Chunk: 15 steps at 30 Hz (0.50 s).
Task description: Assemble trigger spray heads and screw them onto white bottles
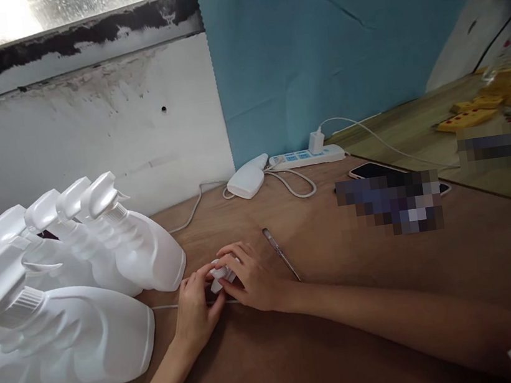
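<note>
My left hand (198, 306) and my right hand (250, 277) meet at the middle of the brown tabletop. Between their fingertips is a small white plastic part (222, 273), mostly covered by the fingers. The left fingers grip it from the left side, while the right thumb and fingers pinch it from the right and above. Just right of my right hand lies a slim pen-like tool (281, 254) with a thin shaft. To the left, white spray bottles (108, 327) with trigger heads stand grouped in rows.
A white power strip (301, 159) with a plugged-in charger (316, 141) lies along the back wall. Beside it is a white plastic object (249, 178) among loose cables. A phone (378, 171) lies at the right, next to a blurred area. Yellow items (467, 118) sit farther right.
</note>
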Available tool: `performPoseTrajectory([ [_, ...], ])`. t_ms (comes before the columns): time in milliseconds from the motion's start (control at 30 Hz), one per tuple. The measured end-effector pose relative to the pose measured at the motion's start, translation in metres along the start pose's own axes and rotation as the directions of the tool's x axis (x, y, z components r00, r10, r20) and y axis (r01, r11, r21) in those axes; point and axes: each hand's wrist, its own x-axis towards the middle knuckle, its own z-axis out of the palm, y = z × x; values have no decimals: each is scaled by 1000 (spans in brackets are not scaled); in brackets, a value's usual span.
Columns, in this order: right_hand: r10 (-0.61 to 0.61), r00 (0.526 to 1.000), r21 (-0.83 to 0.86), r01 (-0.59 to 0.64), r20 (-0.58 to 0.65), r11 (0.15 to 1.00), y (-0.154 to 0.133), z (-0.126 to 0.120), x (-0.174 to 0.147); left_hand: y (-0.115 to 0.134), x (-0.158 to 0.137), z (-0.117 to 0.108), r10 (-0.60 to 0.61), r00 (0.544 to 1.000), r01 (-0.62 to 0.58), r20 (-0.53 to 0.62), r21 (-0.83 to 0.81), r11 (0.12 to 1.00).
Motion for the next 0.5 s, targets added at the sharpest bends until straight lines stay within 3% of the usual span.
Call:
performPoseTrajectory([
  [500, 16, 1000, -41, -16, -14, 999, -5, 1, -1, 0, -3, 0, 63, 998, -62, -14, 56, 997],
])
